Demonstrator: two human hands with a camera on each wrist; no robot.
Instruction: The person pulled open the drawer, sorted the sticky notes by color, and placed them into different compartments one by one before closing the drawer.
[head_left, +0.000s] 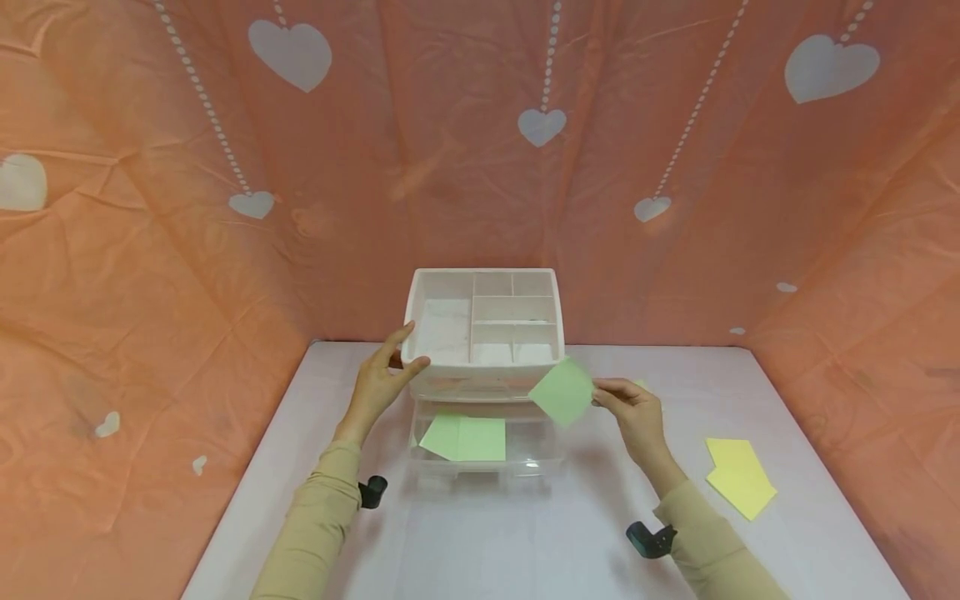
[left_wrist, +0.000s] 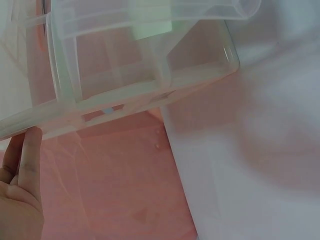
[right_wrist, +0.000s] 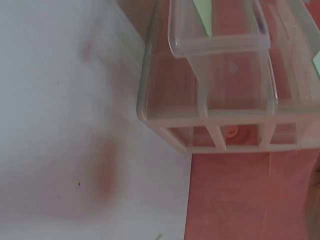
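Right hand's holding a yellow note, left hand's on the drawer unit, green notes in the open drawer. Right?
One fix: the note in the right hand is green, not yellow, as the head view shows. The left hand is on the drawer unit, and green notes lie in the open drawer.

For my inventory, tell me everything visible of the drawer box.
The drawer box looks plastic: a white, compartmented top tray over clear lower sections. It stands upright on the table, one clear drawer pulled out, holding green notes. The left hand grips its front-left corner; contact with the raised note is unclear.
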